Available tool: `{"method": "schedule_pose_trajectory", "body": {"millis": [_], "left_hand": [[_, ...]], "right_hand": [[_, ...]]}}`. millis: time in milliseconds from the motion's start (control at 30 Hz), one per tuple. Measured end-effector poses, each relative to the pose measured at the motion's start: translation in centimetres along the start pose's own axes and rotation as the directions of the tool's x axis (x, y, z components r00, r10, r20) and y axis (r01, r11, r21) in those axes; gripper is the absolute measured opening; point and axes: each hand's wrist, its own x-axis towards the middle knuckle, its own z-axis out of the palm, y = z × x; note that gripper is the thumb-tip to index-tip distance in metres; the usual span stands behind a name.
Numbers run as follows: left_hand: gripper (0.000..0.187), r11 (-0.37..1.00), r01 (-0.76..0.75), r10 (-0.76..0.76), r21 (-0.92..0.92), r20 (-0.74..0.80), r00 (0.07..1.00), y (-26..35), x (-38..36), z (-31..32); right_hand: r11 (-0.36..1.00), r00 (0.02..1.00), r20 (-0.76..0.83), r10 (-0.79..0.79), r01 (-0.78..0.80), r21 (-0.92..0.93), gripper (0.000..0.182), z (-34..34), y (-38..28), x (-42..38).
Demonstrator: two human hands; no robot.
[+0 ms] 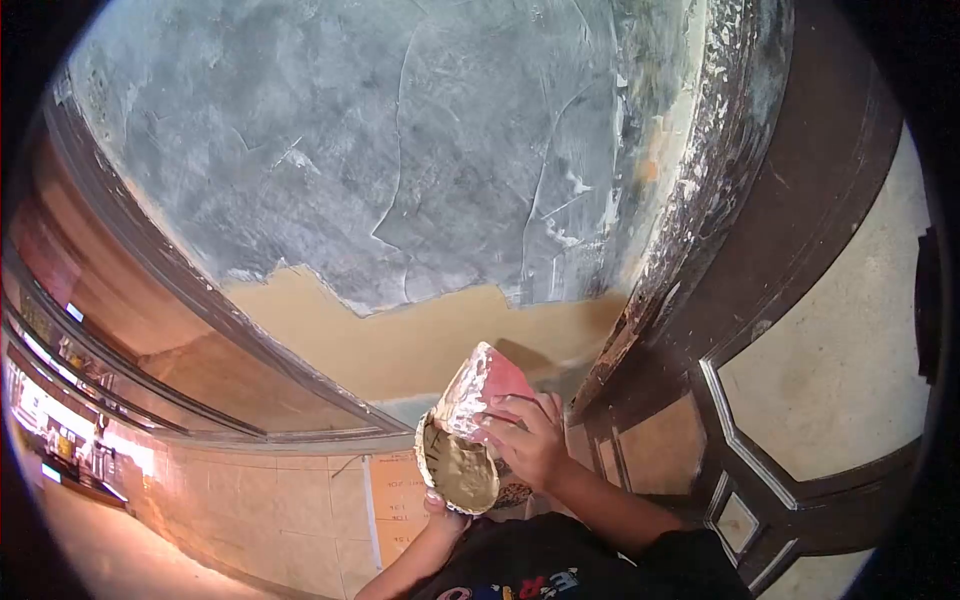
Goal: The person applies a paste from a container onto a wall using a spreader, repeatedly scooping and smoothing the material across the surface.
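My left hand is closed on the lower edge of a round, shallow bowl, its rim crusted with dried material. Grey-beige putty coats the inside of the bowl. In my right hand is a flat red putty scraper, the fingers pressed across its face. White putty is smeared along the scraper's left side, and its lower part overlaps the bowl's upper rim. Just beyond both hands rises a wall, mostly skimmed in grey, with a beige band below the ragged lower edge of the grey.
A paint-flecked dark frame borders the wall on the right, beside a dark door with pale panels. Another dark frame curves along the left. Below lies a tiled surface with an orange printed sheet.
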Motion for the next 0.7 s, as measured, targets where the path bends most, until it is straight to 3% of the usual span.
{"method": "schedule_pose_trajectory", "body": {"millis": [133, 200, 267, 300, 333, 367, 400, 433, 467, 533, 567, 600, 633, 667, 700], "left_hand": [[0.101, 0.997, -0.022, 0.018, -0.067, -0.066, 0.998, -0.4, -0.2, -0.2], [0.097, 0.986, 0.071, -0.087, -0.149, -0.106, 0.991, -0.2, -0.2, -0.5], [0.095, 0.979, 0.114, -0.137, -0.170, -0.129, 0.982, -0.7, -0.7, -1.5], [0.093, 0.969, 0.158, -0.188, -0.189, -0.157, 0.970, -1.0, -1.2, -2.2], [0.091, 0.957, 0.200, -0.239, -0.209, -0.181, 0.954, -0.8, -1.2, -2.0], [0.088, 0.965, 0.205, -0.234, -0.167, -0.179, 0.956, -0.3, -1.5, -1.5], [0.088, 0.963, 0.213, -0.241, -0.165, -0.167, 0.956, -0.8, -1.5, -2.4], [0.087, 0.956, 0.202, -0.243, -0.213, -0.190, 0.951, -1.4, -1.7, -4.0], [0.086, 0.947, 0.189, -0.247, -0.261, -0.214, 0.945, -2.0, -2.0, -5.4], [0.085, 0.953, 0.181, -0.243, -0.244, -0.253, 0.936, -1.7, -2.1, -5.8], [0.084, 0.956, 0.147, -0.217, -0.253, -0.275, 0.937, -1.5, -2.2, -6.1], [0.083, 0.958, 0.114, -0.192, -0.262, -0.296, 0.936, -1.5, -2.2, -6.5], [0.081, 0.959, 0.086, -0.151, -0.269, -0.233, 0.961, -1.5, -2.2, -6.9], [0.081, 0.959, 0.092, -0.155, -0.268, -0.225, 0.962, -1.4, -2.3, -7.2], [0.080, 0.946, 0.110, -0.194, -0.305, -0.262, 0.945, -1.0, -2.4, -7.3]], "right_hand": [[0.992, 0.992, -0.002, -0.124, 0.124, 0.014, 0.031, -0.5, 0.5, 0.0], [0.989, 0.989, -0.012, -0.146, 0.146, 0.033, 0.031, -0.4, 0.8, -0.1], [0.961, 0.994, -0.089, 0.067, -0.040, 0.274, 0.023, 0.3, 1.5, -0.3], [0.909, 0.975, -0.016, 0.221, -0.200, 0.364, 0.018, 0.3, 2.0, -0.9], [0.912, 0.974, -0.023, 0.227, -0.204, 0.357, 0.018, 0.7, 2.9, -1.7], [0.699, 0.873, 0.082, 0.481, -0.439, 0.564, 0.021, 1.3, 4.1, -2.8], [0.386, 0.709, 0.240, 0.663, -0.598, 0.703, 0.023, 1.8, 5.2, -3.7], [0.334, 0.622, 0.282, 0.730, -0.685, 0.648, 0.028, 1.8, 6.3, -4.6], [0.337, 0.620, 0.271, 0.737, -0.683, 0.648, 0.028, 1.9, 7.5, -5.9], [-0.042, 0.321, 0.413, 0.852, -0.745, 0.666, 0.029, 2.4, 9.7, -9.0], [-0.108, 0.260, 0.438, 0.861, -0.746, 0.657, 0.028, 2.8, 10.6, -10.6], [-0.104, 0.259, 0.428, 0.866, -0.743, 0.662, 0.028, 2.7, 10.9, -11.4], [-0.185, 0.176, 0.486, 0.856, -0.774, 0.605, 0.027, 2.6, 11.2, -12.2], [-0.265, 0.090, 0.541, 0.837, -0.797, 0.543, 0.026, 2.6, 11.7, -12.9], [-0.263, 0.072, 0.491, 0.868, -0.773, 0.578, 0.022, 2.5, 11.2, -12.3]]}}
